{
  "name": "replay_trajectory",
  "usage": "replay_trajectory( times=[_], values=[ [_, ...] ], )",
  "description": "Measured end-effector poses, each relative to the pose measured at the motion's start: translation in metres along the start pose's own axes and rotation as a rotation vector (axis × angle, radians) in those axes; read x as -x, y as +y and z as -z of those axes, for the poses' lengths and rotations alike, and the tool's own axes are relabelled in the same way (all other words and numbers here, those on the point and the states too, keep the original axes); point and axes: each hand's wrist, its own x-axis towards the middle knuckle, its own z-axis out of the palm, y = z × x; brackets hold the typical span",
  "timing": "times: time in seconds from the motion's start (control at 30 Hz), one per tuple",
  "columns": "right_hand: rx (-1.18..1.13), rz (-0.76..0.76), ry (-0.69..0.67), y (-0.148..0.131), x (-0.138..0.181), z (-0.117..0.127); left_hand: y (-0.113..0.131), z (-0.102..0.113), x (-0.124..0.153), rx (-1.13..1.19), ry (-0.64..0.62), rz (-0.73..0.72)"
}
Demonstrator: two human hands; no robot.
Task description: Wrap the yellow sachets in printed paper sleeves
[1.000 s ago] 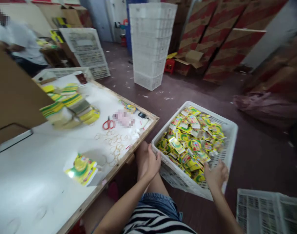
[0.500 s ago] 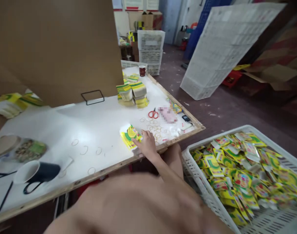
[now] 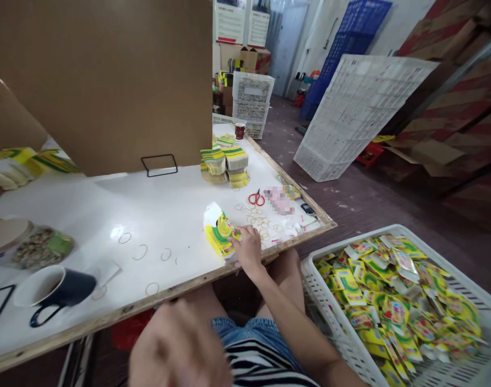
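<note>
My right hand (image 3: 248,248) is at the table's front edge, its fingers closed over the near right side of some yellow and green printed packets (image 3: 219,228). These lie at an angle on the white tabletop, with a white flap at their far end. Close to the camera, my left hand (image 3: 185,344) hangs in front of my lap, badly smeared by motion; its fingers cannot be made out. Just beyond the right hand are scattered rubber bands (image 3: 259,217) and red-handled scissors (image 3: 257,199).
A white crate (image 3: 310,263) full of yellow packets stands to the right, below table height. Bundled packets (image 3: 225,161) are stacked at the back. A dark mug (image 3: 78,285) and a jar (image 3: 40,247) stand left. A cardboard sheet (image 3: 141,80) rises behind the table.
My left hand and arm, which spread wide across the bottom of the view, have drawn back to the left, uncovering my lap. The right hand stays on the packets. The view has shifted slightly.
</note>
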Motion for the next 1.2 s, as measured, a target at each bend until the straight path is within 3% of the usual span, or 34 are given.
replay_trajectory(
  times=[0.1, 0.2, 0.43, 0.57, 0.63, 0.73, 0.83, 0.97, 1.2],
  values=[
    [0.008, -0.013, 0.000, -0.002, 0.001, 0.000, -0.003, -0.009, -0.053, -0.050, 0.071, -0.017],
    [0.024, -0.010, 0.016, -0.003, 0.003, 0.000, -0.015, -0.015, -0.085, -0.100, 0.383, -0.084],
    [0.028, 0.005, 0.018, -0.004, 0.005, 0.001, -0.041, -0.023, -0.093, -0.320, 0.471, -0.100],
    [-0.230, -0.079, 0.063, -0.007, 0.008, 0.008, -0.041, -0.023, -0.094, -0.350, 0.545, -0.147],
    [-0.525, -0.178, 0.064, -0.010, 0.014, 0.016, -0.043, -0.022, -0.096, -0.216, 0.498, -0.135],
    [-1.006, -0.310, -0.054, -0.014, 0.030, 0.031, -0.046, -0.024, -0.096, 0.087, 0.238, 0.005],
    [-1.277, -0.399, -0.173, -0.015, 0.045, 0.041, -0.048, -0.033, -0.094, 0.323, 0.003, 0.136],
    [-1.391, -0.454, -0.170, -0.011, 0.055, 0.046, -0.049, -0.044, -0.094, 0.401, -0.134, 0.133],
    [-1.253, -0.386, -0.117, -0.003, 0.058, 0.061, -0.051, -0.055, -0.097, 0.324, -0.109, 0.088]
  ],
)
